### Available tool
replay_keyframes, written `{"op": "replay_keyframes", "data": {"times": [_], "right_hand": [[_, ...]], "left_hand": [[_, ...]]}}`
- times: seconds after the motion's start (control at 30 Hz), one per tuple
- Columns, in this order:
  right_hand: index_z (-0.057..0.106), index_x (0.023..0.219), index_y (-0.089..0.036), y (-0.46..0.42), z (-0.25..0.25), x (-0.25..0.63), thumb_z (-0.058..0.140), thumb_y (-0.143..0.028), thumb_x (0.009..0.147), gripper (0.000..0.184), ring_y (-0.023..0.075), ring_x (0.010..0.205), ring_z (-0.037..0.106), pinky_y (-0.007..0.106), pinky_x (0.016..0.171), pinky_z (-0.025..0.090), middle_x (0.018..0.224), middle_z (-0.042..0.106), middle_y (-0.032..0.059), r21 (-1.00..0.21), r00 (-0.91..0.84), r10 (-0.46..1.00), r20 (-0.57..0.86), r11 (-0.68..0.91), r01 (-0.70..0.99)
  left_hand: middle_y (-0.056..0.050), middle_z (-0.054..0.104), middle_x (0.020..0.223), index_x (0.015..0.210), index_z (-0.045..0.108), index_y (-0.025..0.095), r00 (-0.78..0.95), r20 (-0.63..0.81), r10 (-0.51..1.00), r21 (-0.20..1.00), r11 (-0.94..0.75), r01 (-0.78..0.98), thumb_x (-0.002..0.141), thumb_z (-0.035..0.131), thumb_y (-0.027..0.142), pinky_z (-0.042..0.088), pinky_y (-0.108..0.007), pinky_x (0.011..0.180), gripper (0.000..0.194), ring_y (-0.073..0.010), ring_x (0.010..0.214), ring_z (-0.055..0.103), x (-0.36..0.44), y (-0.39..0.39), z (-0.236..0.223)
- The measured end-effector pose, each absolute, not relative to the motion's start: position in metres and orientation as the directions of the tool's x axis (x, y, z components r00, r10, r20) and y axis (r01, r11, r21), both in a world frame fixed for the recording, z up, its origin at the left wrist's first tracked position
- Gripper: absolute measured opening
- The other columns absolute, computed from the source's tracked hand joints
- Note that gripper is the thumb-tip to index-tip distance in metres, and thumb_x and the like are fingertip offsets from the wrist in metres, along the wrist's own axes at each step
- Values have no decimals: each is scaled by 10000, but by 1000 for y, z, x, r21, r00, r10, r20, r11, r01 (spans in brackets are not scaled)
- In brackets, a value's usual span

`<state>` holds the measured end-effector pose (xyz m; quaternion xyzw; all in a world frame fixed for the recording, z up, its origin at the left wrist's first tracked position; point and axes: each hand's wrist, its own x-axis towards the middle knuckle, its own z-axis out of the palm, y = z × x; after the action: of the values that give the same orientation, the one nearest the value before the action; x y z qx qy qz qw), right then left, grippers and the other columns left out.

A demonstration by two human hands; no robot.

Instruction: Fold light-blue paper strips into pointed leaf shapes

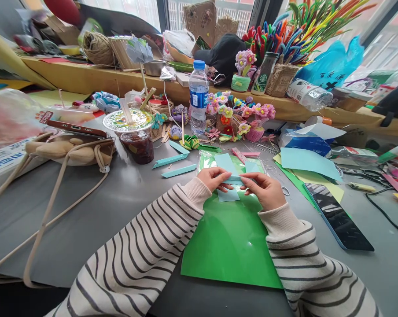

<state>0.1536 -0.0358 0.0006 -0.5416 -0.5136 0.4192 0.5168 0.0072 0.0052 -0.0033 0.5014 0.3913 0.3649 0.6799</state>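
Note:
Between my two hands a narrow folded strip of light blue paper (234, 179) is held level. My left hand (212, 178) pinches its left end between thumb and fingers. At the other end my right hand (265, 188) grips it the same way. Beneath them lies a glossy green sheet (232, 237), with a light blue paper piece (226, 163) and another blue piece (228, 195) on it. Left of the sheet, folded blue strips (179, 171) rest on the grey table.
A lidded cup with dark drink (136, 145) and a water bottle (199, 99) stand behind. A phone (337, 215) lies to the right, near scissors (367, 175). On the left sits a beige bag (70, 152) with long straps. Handmade flowers (225, 110) crowd the back.

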Motion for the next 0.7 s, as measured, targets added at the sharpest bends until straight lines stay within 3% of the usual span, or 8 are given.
{"op": "replay_keyframes", "data": {"times": [0.23, 0.4, 0.7], "right_hand": [[607, 709, -146, -36, -1, 152, 611, -324, 576, 222, 113, 495, 557, 209, 410, 455, 570, 572, 2, -991, 138, 986, 93, 79, 105], [588, 725, -150, -35, 0, 154, 596, -380, 578, 273, 123, 517, 566, 221, 419, 465, 604, 583, 9, -997, 93, 996, 0, -7, 81], [584, 698, -134, -35, 0, 154, 597, -396, 580, 287, 106, 432, 540, 208, 404, 456, 464, 562, -6, -997, 110, 993, -35, -41, 60]], "left_hand": [[-3, 582, 554, 678, 547, 87, 407, -154, 900, 962, 232, -148, 548, 632, 301, 480, -206, 487, 265, -127, 509, 592, 5, 6, -6], [-3, 585, 547, 675, 552, 82, 397, -145, 906, 961, 225, -161, 530, 646, 294, 489, -241, 536, 274, -132, 513, 592, 6, 6, -5], [-4, 589, 545, 666, 569, 74, 399, -167, 902, 955, 248, -161, 478, 669, 291, 489, -258, 565, 304, -137, 520, 592, 6, 5, -2]]}}
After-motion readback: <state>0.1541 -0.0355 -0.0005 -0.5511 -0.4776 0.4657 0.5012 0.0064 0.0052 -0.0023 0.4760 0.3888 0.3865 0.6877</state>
